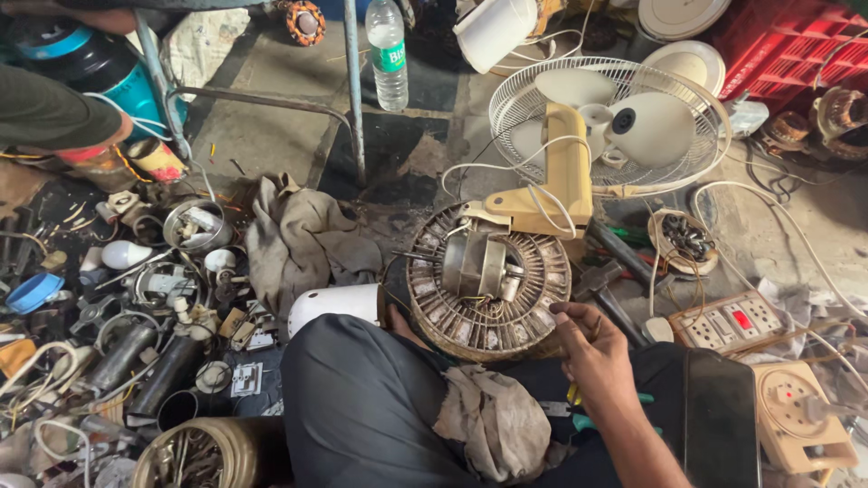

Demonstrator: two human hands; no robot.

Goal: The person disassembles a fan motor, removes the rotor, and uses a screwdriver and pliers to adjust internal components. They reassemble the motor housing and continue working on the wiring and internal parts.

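— Head view, right hand (592, 348)?
— Hovering just beside the fan motor (479, 267), grip loosely curled, grasping nothing.
— Motor's place?
— Lying on a round wicker basket (488, 330) on the floor, between the knees, under the cream fan stand (551, 194).
— Left hand?
— Hidden behind the dark trouser knee (362, 398); grip impossible to tell.

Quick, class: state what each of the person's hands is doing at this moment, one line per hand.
Left hand: hidden behind the knee; state cannot be told.
Right hand: fingers loosely curled beside the dusty fan motor, holding nothing visible.
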